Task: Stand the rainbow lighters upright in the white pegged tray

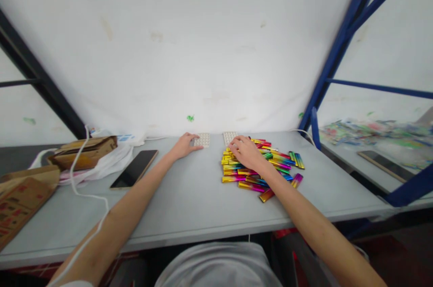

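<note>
**Both arms stretched forward, hands palm down**

Both bare forearms reach straight ahead from the lower edge of the view, elbows nearly extended. The left hand [184, 145] lies flat, fingers together and pointing right. The right hand [246, 150] is palm down, fingers seemingly loosely curled, pointing left.

Our arms are bare from wrist to past the elbow; no watch, rings or gloves on either of our hands: left hand [184, 145], right hand [246, 151]. A pale grey garment [219, 265] covers our torso at the bottom edge. A thin white cable [88, 237] trails along our left forearm.
</note>
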`<state>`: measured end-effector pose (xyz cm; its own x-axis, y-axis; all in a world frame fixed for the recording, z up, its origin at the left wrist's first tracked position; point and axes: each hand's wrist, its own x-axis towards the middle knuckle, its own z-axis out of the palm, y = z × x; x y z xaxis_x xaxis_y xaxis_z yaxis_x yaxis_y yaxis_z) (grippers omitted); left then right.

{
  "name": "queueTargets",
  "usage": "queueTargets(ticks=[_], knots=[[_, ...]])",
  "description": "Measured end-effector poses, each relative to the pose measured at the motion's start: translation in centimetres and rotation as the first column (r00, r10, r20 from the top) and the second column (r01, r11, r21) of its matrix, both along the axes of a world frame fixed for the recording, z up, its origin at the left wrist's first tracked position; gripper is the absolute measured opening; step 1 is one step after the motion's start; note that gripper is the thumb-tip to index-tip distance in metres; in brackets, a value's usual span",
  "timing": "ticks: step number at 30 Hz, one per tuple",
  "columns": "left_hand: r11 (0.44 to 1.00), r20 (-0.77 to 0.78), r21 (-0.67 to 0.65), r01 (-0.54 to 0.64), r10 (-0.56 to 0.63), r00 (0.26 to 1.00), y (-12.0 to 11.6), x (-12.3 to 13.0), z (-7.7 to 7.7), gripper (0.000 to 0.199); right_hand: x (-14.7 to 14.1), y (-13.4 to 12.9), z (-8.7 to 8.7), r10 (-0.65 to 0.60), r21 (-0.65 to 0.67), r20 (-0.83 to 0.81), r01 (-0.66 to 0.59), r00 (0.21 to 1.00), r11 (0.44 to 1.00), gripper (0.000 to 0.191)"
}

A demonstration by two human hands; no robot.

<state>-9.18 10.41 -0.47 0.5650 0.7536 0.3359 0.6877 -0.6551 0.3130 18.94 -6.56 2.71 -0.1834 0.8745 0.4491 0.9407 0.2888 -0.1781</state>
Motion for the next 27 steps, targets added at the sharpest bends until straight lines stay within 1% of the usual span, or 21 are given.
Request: queueTargets(ticks=[2, 4, 7, 8, 9, 11, 12, 14, 15, 18, 20, 22, 24, 27], knots=[[1.000, -0.009, 0.003, -0.011, 0.011, 1.000, 0.0, 0.1, 0.3, 0.065, 0.6, 0.1, 0.3, -0.055, 0.007, -0.002, 0.055, 0.998, 0.998, 0.035], [0.999, -0.026, 0.033, -0.012, 0.013, 1.000, -0.3, 0.5, 0.7, 0.069, 1.4, 0.2, 0.6, -0.109, 0.011, -0.008, 0.109, 0.994, 0.994, 0.036], [0.993, -0.035, 0.113, 0.028, -0.025, 0.999, -1.1, 2.5, 1.7, 0.074, 2.6, 0.4, 0.9, -0.180, 0.020, -0.015, 0.180, 0.984, 0.983, 0.036], [0.988, -0.030, 0.135, 0.071, -0.068, 0.997, -1.4, 3.6, 2.1, 0.069, 3.0, 0.5, 1.0, -0.202, 0.025, -0.017, 0.202, 0.979, 0.979, 0.036], [0.979, -0.037, 0.145, 0.140, -0.137, 0.990, -1.7, 4.9, 2.5, 0.059, 3.4, 0.5, 1.0, -0.222, 0.030, -0.021, 0.222, 0.975, 0.974, 0.036], [0.951, -0.090, 0.133, 0.278, -0.267, 0.959, -2.1, 7.6, 3.1, 0.036, 4.1, 0.6, 1.1, -0.257, 0.035, -0.029, 0.258, 0.966, 0.966, 0.035], [0.940, -0.122, 0.122, 0.318, -0.304, 0.945, -2.3, 9.0, 3.3, 0.030, 4.5, 0.6, 1.2, -0.271, 0.035, -0.032, 0.272, 0.962, 0.962, 0.034], [0.928, -0.188, 0.095, 0.359, -0.338, 0.922, -2.5, 11.4, 3.3, 0.024, 5.2, 0.6, 1.2, -0.292, 0.033, -0.044, 0.293, 0.956, 0.956, 0.033], [0.930, -0.220, 0.083, 0.359, -0.334, 0.916, -2.6, 12.4, 3.2, 0.021, 5.5, 0.6, 1.2, -0.299, 0.033, -0.051, 0.301, 0.953, 0.953, 0.033], [0.937, -0.265, 0.056, 0.344, -0.318, 0.910, -2.5, 14.1, 2.8, 0.015, 6.2, 0.6, 1.2, -0.314, 0.037, -0.065, 0.317, 0.947, 0.948, 0.033], [0.933, -0.248, 0.044, 0.357, -0.335, 0.909, -2.4, 14.2, 2.8, 0.014, 6.4, 0.6, 1.2, -0.319, 0.043, -0.067, 0.322, 0.945, 0.946, 0.032], [0.931, -0.187, 0.043, 0.362, -0.349, 0.918, -2.1, 13.5, 3.3, 0.015, 6.6, 0.6, 1.2, -0.315, 0.057, -0.070, 0.319, 0.946, 0.946, 0.032], [0.939, -0.078, 0.036, 0.341, -0.338, 0.938, -1.9, 11.9, 4.1, 0.019, 6.9, 0.6, 1.3, -0.306, 0.074, -0.078, 0.312, 0.949, 0.947, 0.033], [0.932, 0.101, -0.054, 0.359, -0.352, 0.930, -2.3, 8.2, 6.0, 0.030, 7.3, 0.7, 1.3, -0.299, 0.091, -0.096, 0.308, 0.949, 0.947, 0.034]])
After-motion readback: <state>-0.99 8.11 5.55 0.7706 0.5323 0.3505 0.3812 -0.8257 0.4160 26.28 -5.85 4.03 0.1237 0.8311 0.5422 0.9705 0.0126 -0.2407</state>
